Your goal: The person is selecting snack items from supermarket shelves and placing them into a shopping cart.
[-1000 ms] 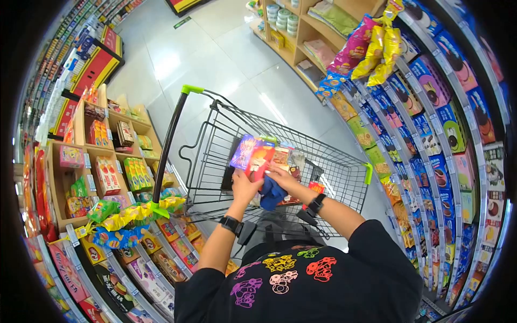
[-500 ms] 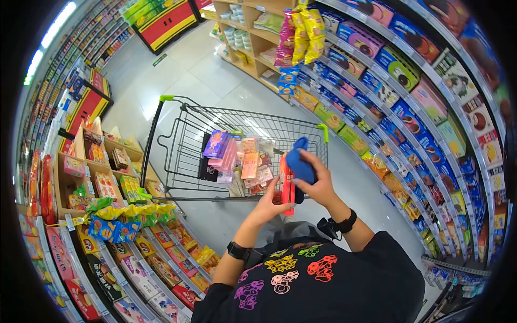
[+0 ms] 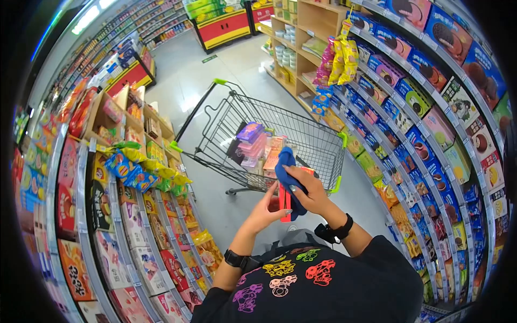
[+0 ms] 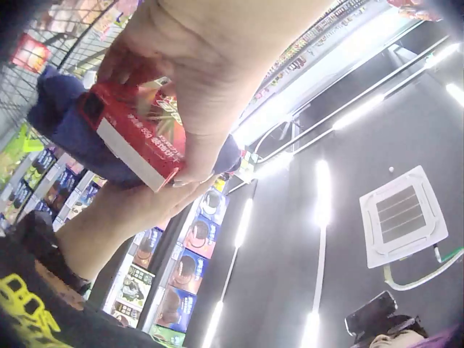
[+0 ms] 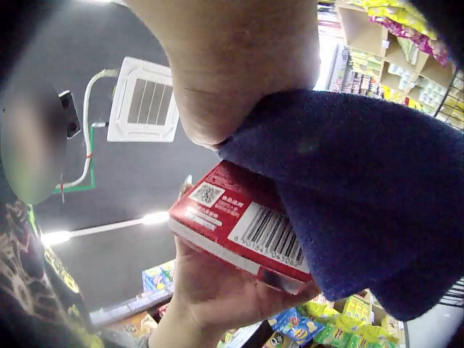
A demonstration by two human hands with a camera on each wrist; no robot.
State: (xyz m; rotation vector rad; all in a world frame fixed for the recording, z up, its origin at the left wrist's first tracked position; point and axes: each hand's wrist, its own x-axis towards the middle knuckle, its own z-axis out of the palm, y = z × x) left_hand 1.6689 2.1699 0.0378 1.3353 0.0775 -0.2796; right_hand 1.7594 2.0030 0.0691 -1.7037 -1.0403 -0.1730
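A small red box (image 3: 285, 209) with white print is gripped by my left hand (image 3: 262, 211), thumb along one face and fingers along another. My right hand (image 3: 309, 195) holds a dark blue cloth (image 3: 284, 163) against the box's other side. In the right wrist view the cloth (image 5: 348, 181) covers part of the box (image 5: 250, 185), whose barcode and QR code show. The left wrist view shows the box (image 4: 138, 119) between the left thumb and fingers, the cloth (image 4: 65, 119) behind it. Both hands are in front of my body, at the cart's near side.
A wire shopping cart (image 3: 344, 141) with green corners stands ahead, holding a purple box (image 3: 250, 132), pink packs (image 3: 253, 151) and other packets. Snack shelves (image 3: 414, 142) run along the right, more shelves (image 3: 129, 237) along the left. Hanging chip bags (image 3: 344, 59) stick out at right.
The red box and cloth have come from over the cart's contents back toward my body. The box is turned on edge, and the cloth now lies along its side. The cart's position in view has shifted.
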